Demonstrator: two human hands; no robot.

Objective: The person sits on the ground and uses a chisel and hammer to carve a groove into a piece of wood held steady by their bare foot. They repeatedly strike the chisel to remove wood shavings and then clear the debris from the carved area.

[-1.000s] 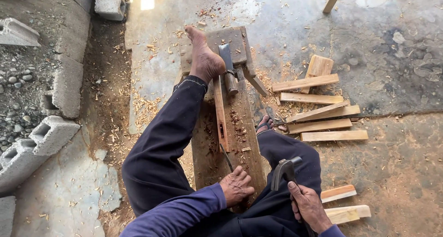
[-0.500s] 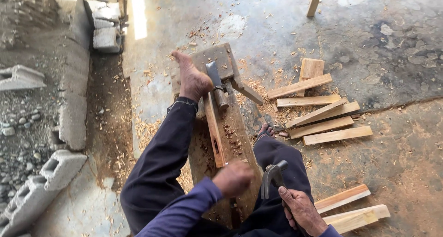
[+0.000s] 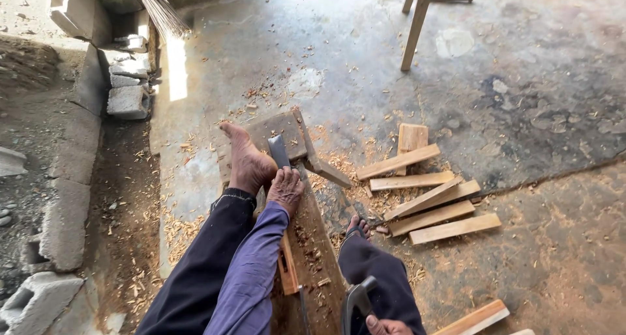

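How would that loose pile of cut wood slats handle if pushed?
The slats look flat, straight and stiff, so they would likely slide, not roll. They overlap loosely, so a push would probably scatter them. Wood shavings on the concrete floor may ease sliding.

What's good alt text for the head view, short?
Seated on a concrete floor, a person's left hand reaches forward onto a metal tool beside their bare foot on a wooden board; the right hand grips a hammer. Cut wood slats lie right.
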